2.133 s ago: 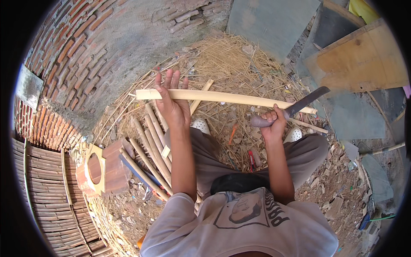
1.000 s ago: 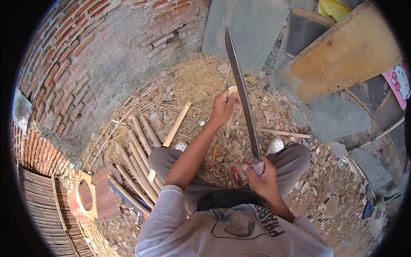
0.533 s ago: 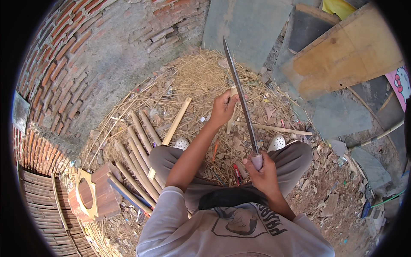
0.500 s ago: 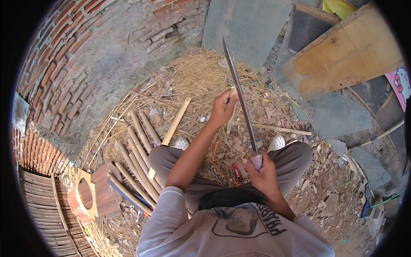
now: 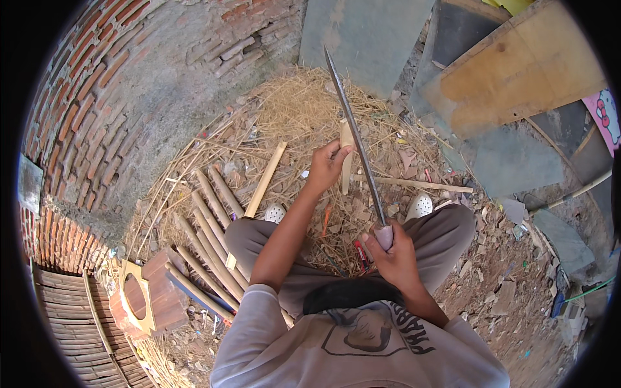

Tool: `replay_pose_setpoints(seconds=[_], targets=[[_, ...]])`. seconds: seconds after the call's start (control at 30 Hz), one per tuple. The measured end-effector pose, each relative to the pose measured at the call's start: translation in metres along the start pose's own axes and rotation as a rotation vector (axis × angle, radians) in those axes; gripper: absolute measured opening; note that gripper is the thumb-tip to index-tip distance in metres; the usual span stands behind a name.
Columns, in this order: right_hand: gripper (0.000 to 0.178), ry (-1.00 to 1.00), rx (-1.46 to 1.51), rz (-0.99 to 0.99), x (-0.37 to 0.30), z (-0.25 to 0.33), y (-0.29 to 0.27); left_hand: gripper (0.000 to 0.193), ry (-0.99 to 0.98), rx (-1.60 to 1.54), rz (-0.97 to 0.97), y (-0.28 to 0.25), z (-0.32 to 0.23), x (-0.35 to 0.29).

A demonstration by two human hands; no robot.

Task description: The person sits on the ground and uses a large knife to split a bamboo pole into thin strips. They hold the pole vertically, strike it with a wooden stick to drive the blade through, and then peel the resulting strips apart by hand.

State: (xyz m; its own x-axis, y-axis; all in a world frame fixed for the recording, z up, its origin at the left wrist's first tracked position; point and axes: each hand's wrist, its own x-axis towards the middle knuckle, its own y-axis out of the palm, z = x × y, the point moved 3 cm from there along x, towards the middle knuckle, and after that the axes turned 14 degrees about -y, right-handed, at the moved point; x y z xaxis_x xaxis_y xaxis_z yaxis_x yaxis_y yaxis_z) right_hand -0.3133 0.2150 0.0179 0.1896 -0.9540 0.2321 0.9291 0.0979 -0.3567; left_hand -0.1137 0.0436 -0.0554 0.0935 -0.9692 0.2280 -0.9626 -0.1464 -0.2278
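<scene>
My right hand (image 5: 394,256) is closed around the pale handle of a long machete (image 5: 354,123). Its dark, narrow blade slants away from me, with the tip up and to the left. Further out, my left hand (image 5: 328,167) pinches a pale bamboo strip (image 5: 347,134) between thumb and fingers. The strip stands nearly in line with my view, just left of the blade, its lower end showing below the hand. Whether blade and strip touch, I cannot tell.
Several bamboo lengths (image 5: 210,242) lie to my left, near a split pale piece (image 5: 266,178). Dry shavings (image 5: 291,103) cover the ground ahead. A red tool (image 5: 361,255) lies between my legs. A brick wall (image 5: 97,116) rises left; boards (image 5: 511,71) lean at right.
The machete has shifted slightly left, its tip now further out. My left hand has moved a little left with the strip, which shows more of its upper end.
</scene>
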Motion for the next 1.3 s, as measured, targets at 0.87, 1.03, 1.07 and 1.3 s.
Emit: replay_pose_setpoints(seconds=[0.87,1.03,1.07,1.3], targets=[[0.018,0.008,0.159,-0.064,-0.006,-0.010,-0.003,0.020,-0.067,0.005,-0.070,0.001,-0.001,0.003],[0.025,0.074,0.291,-0.148,-0.012,-0.008,-0.019,0.020,-0.145,-0.200,-0.024,-0.014,0.020,0.036],[0.024,0.086,0.301,-0.160,-0.013,-0.009,-0.025,0.021,-0.194,-0.127,0.021,-0.014,0.031,0.043],[0.017,0.200,0.279,-0.245,-0.034,-0.036,-0.064,0.023,-0.242,-0.113,-0.106,-0.033,0.071,0.079]])
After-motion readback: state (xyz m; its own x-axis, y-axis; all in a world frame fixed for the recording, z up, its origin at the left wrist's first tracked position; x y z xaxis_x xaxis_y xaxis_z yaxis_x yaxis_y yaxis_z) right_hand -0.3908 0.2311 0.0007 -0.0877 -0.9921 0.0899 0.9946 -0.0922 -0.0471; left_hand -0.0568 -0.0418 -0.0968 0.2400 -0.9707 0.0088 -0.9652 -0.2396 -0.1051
